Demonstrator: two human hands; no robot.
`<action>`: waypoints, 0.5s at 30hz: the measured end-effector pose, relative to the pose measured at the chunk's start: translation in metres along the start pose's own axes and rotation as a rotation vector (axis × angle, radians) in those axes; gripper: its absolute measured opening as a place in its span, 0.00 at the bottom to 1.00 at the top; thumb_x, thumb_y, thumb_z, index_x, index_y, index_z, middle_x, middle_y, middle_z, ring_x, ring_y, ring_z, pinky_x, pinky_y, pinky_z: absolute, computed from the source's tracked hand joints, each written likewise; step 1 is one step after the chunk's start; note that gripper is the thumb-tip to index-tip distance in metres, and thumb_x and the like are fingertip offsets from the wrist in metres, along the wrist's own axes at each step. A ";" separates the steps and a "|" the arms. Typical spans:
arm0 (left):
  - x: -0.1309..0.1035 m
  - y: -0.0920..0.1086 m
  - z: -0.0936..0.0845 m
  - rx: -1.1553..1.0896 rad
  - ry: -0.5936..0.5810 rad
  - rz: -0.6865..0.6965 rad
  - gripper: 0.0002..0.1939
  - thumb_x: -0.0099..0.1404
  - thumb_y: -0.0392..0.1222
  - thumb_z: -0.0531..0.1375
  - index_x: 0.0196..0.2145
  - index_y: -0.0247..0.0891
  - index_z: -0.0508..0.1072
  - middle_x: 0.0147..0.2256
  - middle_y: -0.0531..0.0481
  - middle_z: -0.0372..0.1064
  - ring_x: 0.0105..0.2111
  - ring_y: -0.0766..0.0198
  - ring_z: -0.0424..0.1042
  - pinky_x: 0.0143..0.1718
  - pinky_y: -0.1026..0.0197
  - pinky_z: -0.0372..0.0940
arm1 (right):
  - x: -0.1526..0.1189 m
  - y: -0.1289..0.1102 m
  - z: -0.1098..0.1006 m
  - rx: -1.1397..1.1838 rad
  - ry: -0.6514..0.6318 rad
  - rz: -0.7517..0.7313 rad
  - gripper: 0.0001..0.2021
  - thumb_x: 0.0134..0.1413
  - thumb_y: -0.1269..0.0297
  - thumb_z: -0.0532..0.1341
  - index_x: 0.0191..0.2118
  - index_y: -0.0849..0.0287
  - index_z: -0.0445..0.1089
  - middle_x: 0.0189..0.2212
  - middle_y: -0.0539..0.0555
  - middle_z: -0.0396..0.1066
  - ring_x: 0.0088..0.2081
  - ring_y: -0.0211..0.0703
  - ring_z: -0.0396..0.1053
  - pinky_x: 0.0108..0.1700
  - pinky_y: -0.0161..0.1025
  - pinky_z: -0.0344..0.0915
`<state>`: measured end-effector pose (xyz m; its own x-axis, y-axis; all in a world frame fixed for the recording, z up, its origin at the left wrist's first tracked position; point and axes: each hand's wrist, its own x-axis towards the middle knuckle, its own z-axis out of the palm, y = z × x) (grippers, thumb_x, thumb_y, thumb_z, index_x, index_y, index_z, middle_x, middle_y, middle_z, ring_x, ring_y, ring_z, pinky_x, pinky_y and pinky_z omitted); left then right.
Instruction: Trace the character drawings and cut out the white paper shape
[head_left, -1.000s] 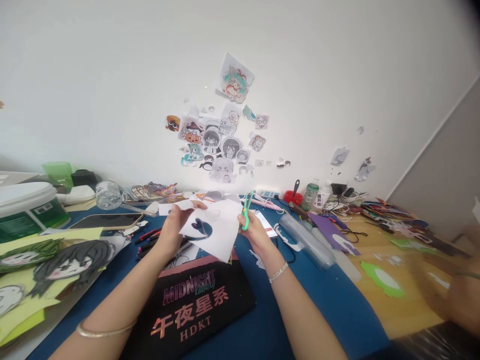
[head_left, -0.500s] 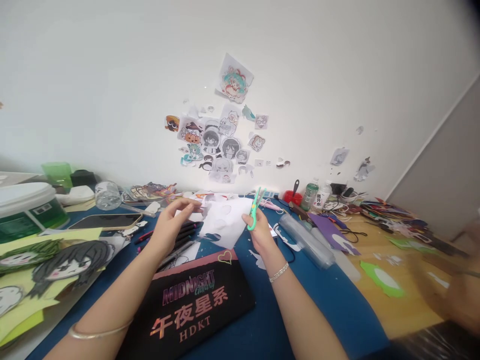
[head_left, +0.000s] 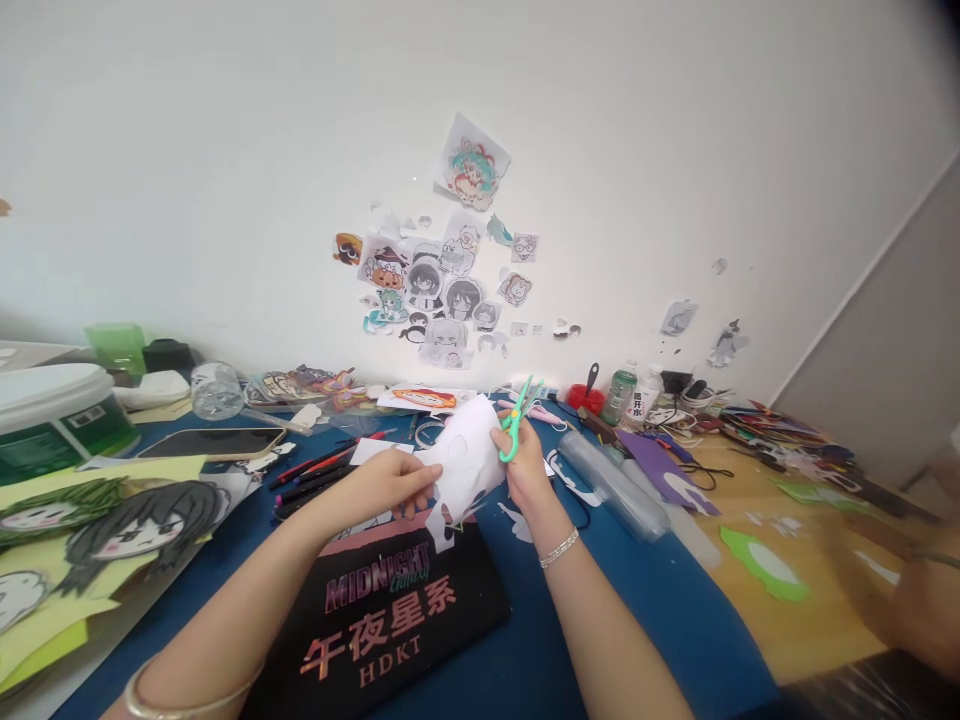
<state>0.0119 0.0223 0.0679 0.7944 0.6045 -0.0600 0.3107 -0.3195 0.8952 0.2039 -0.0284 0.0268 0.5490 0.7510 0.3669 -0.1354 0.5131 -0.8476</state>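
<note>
A white sheet of paper (head_left: 469,455) with cut-out holes hangs curved between my two hands, above the black box (head_left: 397,610). My left hand (head_left: 401,478) pinches its left edge between thumb and fingers. On the other side, my right hand (head_left: 521,460) is closed round green-handled scissors (head_left: 513,425), their blades pointing up and parted, and it also touches the right side of the paper. The lower end of the sheet is cut into a ragged strip.
Pens (head_left: 315,468) lie left of the box. A phone (head_left: 212,443), a white tub (head_left: 56,420) and paper drawings (head_left: 142,525) are at the left. Rightward lie a clear plastic roll (head_left: 615,485), purple paper (head_left: 667,472) and green paper (head_left: 765,565). Another person's blurred arm (head_left: 900,600) is at the far right.
My left hand has come down and right onto the paper's edge. The sheet has turned and curled, its cut end now hanging over the box. My right hand still holds the scissors.
</note>
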 end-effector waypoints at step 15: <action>0.015 -0.011 0.029 -0.391 0.104 0.047 0.18 0.49 0.51 0.63 0.32 0.34 0.71 0.25 0.49 0.73 0.24 0.62 0.71 0.26 0.63 0.63 | -0.001 0.000 0.003 -0.055 0.028 -0.050 0.14 0.37 0.65 0.65 0.35 0.56 0.65 0.28 0.47 0.66 0.29 0.37 0.64 0.32 0.35 0.61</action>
<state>0.0359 0.0140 0.0445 0.7394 0.6732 0.0119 0.0379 -0.0593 0.9975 0.2009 -0.0280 0.0274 0.5771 0.7125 0.3992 -0.0625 0.5258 -0.8483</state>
